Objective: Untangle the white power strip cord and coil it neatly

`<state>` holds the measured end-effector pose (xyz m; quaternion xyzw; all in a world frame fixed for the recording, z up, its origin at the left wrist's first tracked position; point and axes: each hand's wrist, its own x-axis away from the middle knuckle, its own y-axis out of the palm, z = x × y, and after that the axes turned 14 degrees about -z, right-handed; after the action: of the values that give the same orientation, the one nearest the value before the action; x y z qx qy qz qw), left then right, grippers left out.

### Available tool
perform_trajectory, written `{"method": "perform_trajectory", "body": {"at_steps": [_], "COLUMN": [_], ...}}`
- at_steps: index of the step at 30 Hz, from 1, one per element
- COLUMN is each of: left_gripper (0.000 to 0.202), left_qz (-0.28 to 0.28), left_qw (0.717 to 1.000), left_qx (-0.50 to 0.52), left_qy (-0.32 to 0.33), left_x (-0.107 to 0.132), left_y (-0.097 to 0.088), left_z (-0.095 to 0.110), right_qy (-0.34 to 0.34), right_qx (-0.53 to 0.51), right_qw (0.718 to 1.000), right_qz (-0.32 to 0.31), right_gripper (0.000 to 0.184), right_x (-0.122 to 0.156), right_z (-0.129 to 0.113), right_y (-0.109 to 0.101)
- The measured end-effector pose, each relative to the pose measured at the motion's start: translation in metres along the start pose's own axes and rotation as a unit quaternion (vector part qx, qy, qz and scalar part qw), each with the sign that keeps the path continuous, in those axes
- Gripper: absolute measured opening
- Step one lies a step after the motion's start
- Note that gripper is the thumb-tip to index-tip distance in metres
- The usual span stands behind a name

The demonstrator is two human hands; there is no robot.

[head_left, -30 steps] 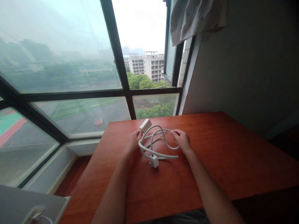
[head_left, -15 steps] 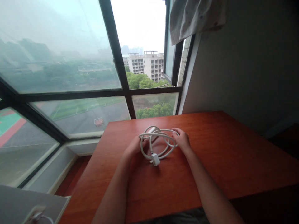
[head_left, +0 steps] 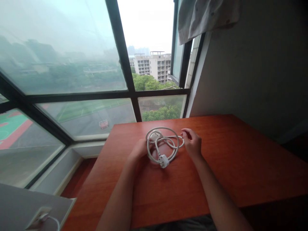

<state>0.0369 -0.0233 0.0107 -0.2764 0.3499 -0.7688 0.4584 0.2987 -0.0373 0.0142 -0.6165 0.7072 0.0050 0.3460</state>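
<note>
The left hand (head_left: 139, 149) clasps the left edge of the coiled white cable (head_left: 157, 147), which lies on the surface (head_left: 240, 154) between the 2 hands, while the half-curled right hand (head_left: 192, 143) touches its nearest loop, grip unclear.

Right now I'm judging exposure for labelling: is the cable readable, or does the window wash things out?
Head view: the window is blown out white at the top and the wall falls dark, yet the cable and table are sharp and evenly lit; the same view bends the window's frame bars, wide-angle style.
</note>
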Motion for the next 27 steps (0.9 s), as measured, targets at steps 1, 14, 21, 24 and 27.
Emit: {"method": "perform_trajectory", "body": {"at_steps": [1,14,21,24,27], "left_gripper": [0.027,0.020,0.024,0.023,0.019], "left_qz": [-0.002,0.017,0.279,0.193,0.088], "left_qw": [1.000,0.989,0.950,0.976,0.986], "left_qx": [0.004,0.093,-0.061,-0.096,-0.141], "left_qy": [-0.002,-0.117,-0.126,-0.035,0.004], "left_x": [0.001,0.012,0.019,0.019,0.012], "left_y": [-0.001,-0.023,-0.034,-0.021,0.000], "left_z": [-0.001,-0.009,0.029,0.057,0.069], "right_qy": [-0.017,0.120,0.158,0.165,0.160], "right_qx": [-0.016,0.044,0.028,-0.069,-0.190], "right_qw": [0.999,0.991,0.976,0.975,0.963], "right_qz": [-0.024,-0.049,-0.150,-0.134,-0.108], "right_gripper": [0.022,0.030,0.029,0.028,0.040], "right_x": [0.002,-0.004,-0.002,-0.001,-0.002], "right_z": [-0.007,0.029,0.041,0.037,0.028], "right_y": [0.001,0.002,0.011,0.013,0.011]}}
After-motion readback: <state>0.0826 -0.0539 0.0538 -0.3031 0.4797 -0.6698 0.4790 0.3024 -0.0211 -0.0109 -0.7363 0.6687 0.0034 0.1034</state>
